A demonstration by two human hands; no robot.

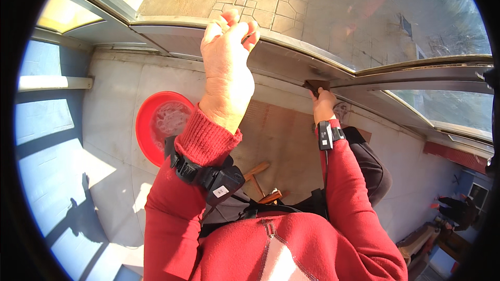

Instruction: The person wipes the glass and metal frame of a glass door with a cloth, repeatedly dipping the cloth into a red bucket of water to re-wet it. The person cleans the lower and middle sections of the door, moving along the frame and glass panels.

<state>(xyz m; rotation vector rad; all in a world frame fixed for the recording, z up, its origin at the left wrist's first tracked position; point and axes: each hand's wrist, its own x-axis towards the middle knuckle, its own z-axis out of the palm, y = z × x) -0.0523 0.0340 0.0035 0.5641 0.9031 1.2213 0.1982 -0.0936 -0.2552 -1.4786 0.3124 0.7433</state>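
Observation:
My left hand (230, 70) is raised in bright sunlight in front of the metal frame (289, 43) of a glazed door or window, its fingers loosely curled; I see nothing held in it. Farther right and lower, my right hand (325, 103) grips a dark brown cloth (317, 85) against the metal panel (304, 68) under the glass. A red plastic basin (146, 125) with sudsy water (171, 119) stands on the floor, left of my left forearm. Whether my left fingertips touch the frame cannot be told.
Parts of a wooden stool (256, 169) show between my legs, over a brown mat (273, 136). A white pipe (54, 82) runs along the blue wall (39, 125) at left. Outside the glass lies paving (261, 0). Another person (459, 212) is at the far right.

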